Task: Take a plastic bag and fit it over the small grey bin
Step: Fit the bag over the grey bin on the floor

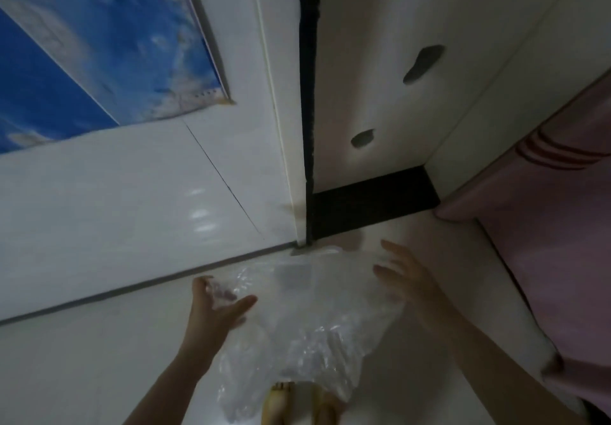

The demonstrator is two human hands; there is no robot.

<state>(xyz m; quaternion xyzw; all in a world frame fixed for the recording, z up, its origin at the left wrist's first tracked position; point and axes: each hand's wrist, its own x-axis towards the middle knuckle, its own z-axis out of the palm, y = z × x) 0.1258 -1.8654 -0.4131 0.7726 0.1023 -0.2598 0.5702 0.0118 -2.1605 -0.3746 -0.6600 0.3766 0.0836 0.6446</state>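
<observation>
A clear, crinkled plastic bag [307,328] hangs spread out between my two hands above the white floor. My left hand [215,305] grips the bag's left edge, with fingers curled into the film. My right hand [403,279] is at the bag's right edge with fingers spread, and it touches the film. Whether that hand pinches the bag is unclear. The small grey bin is not in view.
A white wall with a blue sky poster [82,44] is at the left. A dark gap [309,93] runs down beside a white panel with grey spots [423,64]. Pink bedding [555,226] lies at the right. Yellow slippers [277,401] show below the bag.
</observation>
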